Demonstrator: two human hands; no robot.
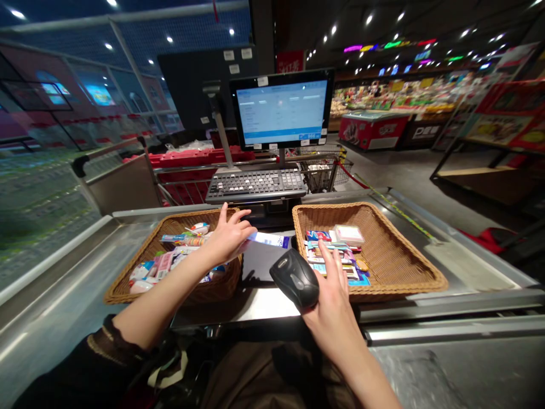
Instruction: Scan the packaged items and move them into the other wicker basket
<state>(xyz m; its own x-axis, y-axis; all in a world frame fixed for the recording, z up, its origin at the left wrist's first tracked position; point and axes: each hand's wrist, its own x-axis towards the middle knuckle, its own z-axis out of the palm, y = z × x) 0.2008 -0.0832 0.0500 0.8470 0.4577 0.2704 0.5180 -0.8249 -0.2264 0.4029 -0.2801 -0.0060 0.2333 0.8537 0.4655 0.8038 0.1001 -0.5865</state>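
Note:
My left hand (230, 236) is closed on one end of a slim white-and-blue packet (271, 240), between the two wicker baskets. Two of its fingers point up and away from the packet. In my right hand (330, 292) is a black barcode scanner (294, 279), its head turned toward the packet; the fingers reach over the near edge of the right basket (402, 258). Small packaged goods (336, 262) lie in that basket's left part, among them a clear-lidded box (348, 234). Below my left forearm, the left basket (117, 291) holds more small packages (164, 264).
A keyboard (255, 183) and a lit monitor (282, 111) stand behind the baskets. Metal counter rims (464, 250) run along both sides. Shopping carts (319, 170) stand beyond, with a red chest freezer (372, 129) farther back.

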